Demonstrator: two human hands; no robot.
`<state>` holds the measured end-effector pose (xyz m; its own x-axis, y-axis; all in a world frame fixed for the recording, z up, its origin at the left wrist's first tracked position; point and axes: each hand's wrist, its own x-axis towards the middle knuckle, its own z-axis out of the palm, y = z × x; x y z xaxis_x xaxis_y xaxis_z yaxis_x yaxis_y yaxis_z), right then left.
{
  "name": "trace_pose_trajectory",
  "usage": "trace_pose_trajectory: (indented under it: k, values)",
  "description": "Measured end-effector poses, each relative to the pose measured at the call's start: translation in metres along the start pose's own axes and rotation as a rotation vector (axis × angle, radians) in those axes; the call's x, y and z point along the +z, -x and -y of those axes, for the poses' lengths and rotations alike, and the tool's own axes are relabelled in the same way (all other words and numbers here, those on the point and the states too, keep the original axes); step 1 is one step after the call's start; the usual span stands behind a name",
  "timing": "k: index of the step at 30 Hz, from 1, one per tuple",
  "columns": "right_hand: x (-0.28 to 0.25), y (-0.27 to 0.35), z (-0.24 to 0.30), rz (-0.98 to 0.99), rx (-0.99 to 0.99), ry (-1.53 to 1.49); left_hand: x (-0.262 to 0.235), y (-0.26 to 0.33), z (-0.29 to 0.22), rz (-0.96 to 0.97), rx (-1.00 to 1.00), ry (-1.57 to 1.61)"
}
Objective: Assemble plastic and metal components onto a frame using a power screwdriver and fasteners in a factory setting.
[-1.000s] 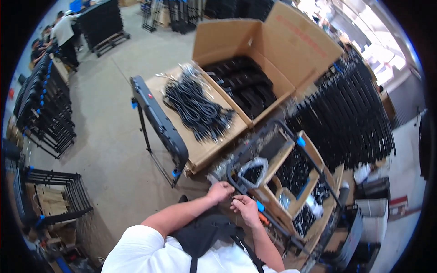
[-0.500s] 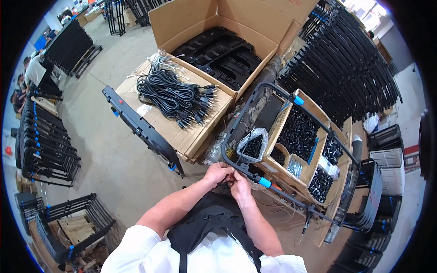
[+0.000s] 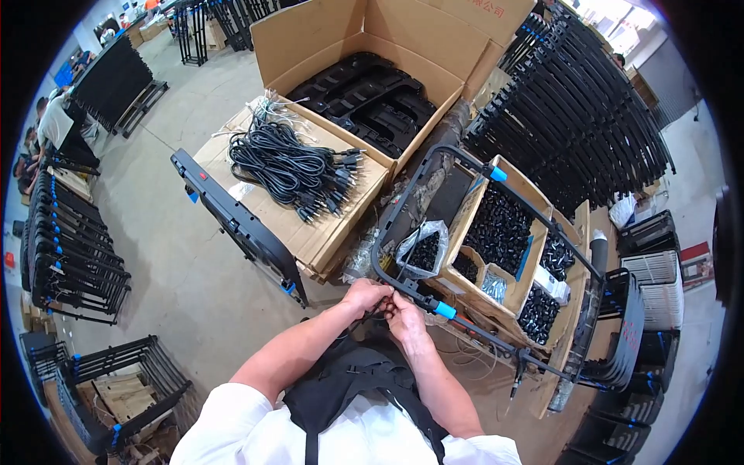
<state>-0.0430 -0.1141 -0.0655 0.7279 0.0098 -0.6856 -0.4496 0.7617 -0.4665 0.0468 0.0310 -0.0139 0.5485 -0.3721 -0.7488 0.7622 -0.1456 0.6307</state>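
Has a cable bundle (image 3: 287, 167) left of the parts box (image 3: 467, 225), a black console (image 3: 249, 230) farther left, an open carton (image 3: 310, 39) beyond, stacked frames (image 3: 573, 116) beyond right. Bars the parts box with the black frame (image 3: 417, 294); points left past it, curved end first, on a long axis slanting to near right. Holds left hand (image 3: 364, 297) and right hand (image 3: 407, 318) together at its near left, pinching a thin, half-hidden dark piece (image 3: 380, 308).

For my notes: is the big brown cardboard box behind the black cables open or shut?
Open: the box has raised flaps, black curved parts showing.
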Motion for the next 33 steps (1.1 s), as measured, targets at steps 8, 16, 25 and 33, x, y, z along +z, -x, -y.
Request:
trace_pose_trajectory:
  k: [8,16,25,33]
  values:
    - [0.008,0.015,0.009,0.010,-0.036,0.248,-0.010,0.006,0.002,0.050,-0.071,-0.052]
    - [0.066,0.058,0.066,0.004,-0.612,1.911,-0.009,0.032,0.026,-0.045,0.245,-0.240]
    - [0.120,0.041,0.087,0.550,-0.716,2.402,-0.005,0.032,0.068,-0.202,0.661,-0.374]
    - [0.124,0.031,0.100,0.814,-0.837,2.606,-0.015,0.041,0.063,-0.149,0.583,-0.366]
